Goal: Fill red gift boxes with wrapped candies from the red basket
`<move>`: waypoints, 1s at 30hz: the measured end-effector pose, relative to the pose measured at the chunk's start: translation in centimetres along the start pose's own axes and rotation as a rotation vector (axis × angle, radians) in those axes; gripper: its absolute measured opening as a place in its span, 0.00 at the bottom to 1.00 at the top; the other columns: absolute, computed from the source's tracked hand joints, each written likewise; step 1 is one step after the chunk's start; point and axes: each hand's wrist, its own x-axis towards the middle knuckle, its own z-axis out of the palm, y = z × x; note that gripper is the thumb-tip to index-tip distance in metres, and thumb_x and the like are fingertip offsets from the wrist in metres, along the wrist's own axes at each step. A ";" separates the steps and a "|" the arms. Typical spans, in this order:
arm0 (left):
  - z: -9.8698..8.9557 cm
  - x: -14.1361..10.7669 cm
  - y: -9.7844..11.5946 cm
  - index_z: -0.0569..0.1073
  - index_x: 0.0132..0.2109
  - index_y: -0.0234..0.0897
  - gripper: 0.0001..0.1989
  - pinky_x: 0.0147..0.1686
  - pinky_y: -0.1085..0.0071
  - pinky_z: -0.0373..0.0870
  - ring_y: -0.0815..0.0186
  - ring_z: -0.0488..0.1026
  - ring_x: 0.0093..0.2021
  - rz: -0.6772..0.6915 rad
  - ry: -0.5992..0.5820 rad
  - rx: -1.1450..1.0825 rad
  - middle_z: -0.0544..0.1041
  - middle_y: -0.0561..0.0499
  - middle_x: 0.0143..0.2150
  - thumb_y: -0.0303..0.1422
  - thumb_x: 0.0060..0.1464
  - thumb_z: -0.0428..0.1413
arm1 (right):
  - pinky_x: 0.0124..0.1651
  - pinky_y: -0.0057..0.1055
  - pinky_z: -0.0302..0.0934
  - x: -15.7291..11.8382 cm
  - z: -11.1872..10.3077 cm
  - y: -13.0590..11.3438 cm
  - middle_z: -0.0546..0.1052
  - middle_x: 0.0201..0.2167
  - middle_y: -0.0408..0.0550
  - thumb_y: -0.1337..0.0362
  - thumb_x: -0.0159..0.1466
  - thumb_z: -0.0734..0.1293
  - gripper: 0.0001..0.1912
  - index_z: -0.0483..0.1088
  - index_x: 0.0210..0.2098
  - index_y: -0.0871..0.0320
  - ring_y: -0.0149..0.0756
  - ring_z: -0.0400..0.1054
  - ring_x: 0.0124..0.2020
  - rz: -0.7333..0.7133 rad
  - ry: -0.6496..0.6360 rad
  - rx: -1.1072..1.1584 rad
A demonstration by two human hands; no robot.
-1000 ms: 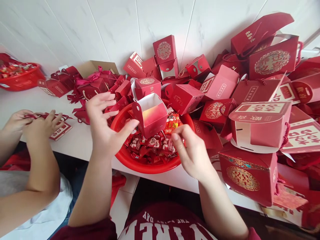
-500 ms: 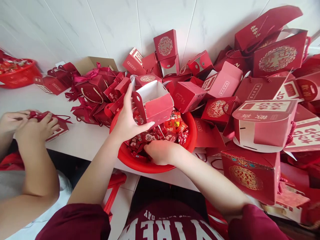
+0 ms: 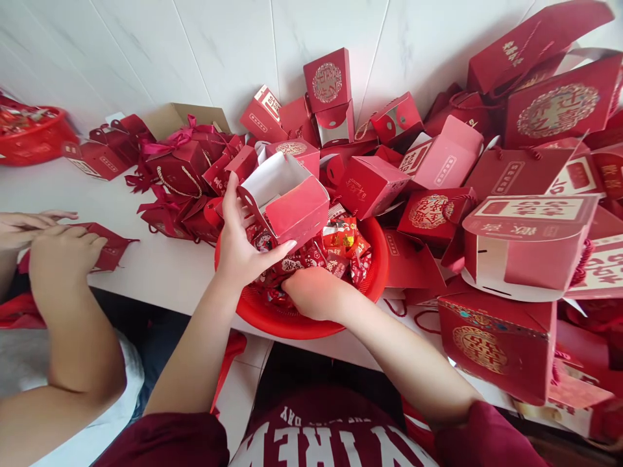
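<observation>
My left hand (image 3: 243, 250) grips an open red box (image 3: 296, 211) with a white inside, its thumb along the lower edge and its fingers at the left side. The box is tilted, with its opening up, above a round red basket (image 3: 377, 259). Wrapped red candies (image 3: 335, 237) lie in the basket. My right hand (image 3: 314, 295) reaches down into the candies; its fingers are hidden among them, so what they hold cannot be seen.
Many red gift boxes (image 3: 496, 344) are piled on the right and along the wall. Ribboned boxes (image 3: 182, 165) stand at the left. Another red basket (image 3: 39, 139) is at the far left. A person's hands (image 3: 65, 253) hold a red box nearby.
My left hand and its box have moved slightly left, and the box is turned a little. My right hand stays in the candies. The other person's hands and box have shifted.
</observation>
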 end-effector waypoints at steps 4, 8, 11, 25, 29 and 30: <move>0.1 0.0 0.3 0.38 0.76 0.47 0.65 0.65 0.44 0.68 0.42 0.64 0.70 0.000 0.014 -0.021 0.57 0.35 0.74 0.49 0.44 0.71 | 0.39 0.32 0.64 -1.5 0.1 1.4 0.82 0.41 0.55 0.74 0.70 0.59 0.16 0.77 0.46 0.60 0.44 0.78 0.42 0.018 0.174 0.081; 0.1 -0.1 0.1 0.38 0.76 0.46 0.65 0.65 0.43 0.68 0.40 0.64 0.70 -0.008 0.020 -0.010 0.58 0.34 0.73 0.50 0.44 0.71 | 0.40 0.30 0.62 -3.2 -0.1 2.7 0.83 0.38 0.52 0.77 0.68 0.59 0.16 0.77 0.43 0.60 0.39 0.76 0.37 0.006 0.352 0.292; 0.1 -0.3 -0.2 0.37 0.76 0.46 0.66 0.63 0.44 0.70 0.40 0.64 0.70 -0.025 0.022 -0.009 0.58 0.33 0.74 0.50 0.44 0.71 | 0.45 0.29 0.63 -4.5 -0.3 3.4 0.83 0.40 0.50 0.78 0.68 0.60 0.16 0.77 0.44 0.60 0.36 0.76 0.39 -0.001 0.500 0.435; 0.1 -0.1 -0.9 0.40 0.75 0.48 0.62 0.62 0.48 0.72 0.42 0.59 0.73 -0.079 0.206 -0.088 0.58 0.34 0.72 0.52 0.45 0.70 | 0.43 0.30 0.63 -4.7 -0.3 1.5 0.80 0.35 0.45 0.76 0.68 0.61 0.11 0.73 0.41 0.58 0.34 0.73 0.35 0.082 0.664 0.620; 0.0 0.0 -0.3 0.41 0.74 0.52 0.59 0.62 0.50 0.74 0.45 0.58 0.73 -0.094 0.310 -0.106 0.54 0.37 0.74 0.51 0.47 0.70 | 0.47 0.29 0.64 -4.3 -0.4 1.0 0.80 0.44 0.48 0.70 0.71 0.61 0.08 0.68 0.48 0.58 0.34 0.74 0.42 0.075 0.776 0.710; -0.1 0.1 0.0 0.41 0.74 0.53 0.59 0.63 0.49 0.73 0.45 0.58 0.73 -0.088 0.319 -0.103 0.52 0.38 0.75 0.50 0.48 0.70 | 0.47 0.29 0.64 -4.1 -0.4 0.9 0.80 0.44 0.49 0.69 0.72 0.60 0.07 0.69 0.46 0.58 0.34 0.74 0.43 0.081 0.749 0.656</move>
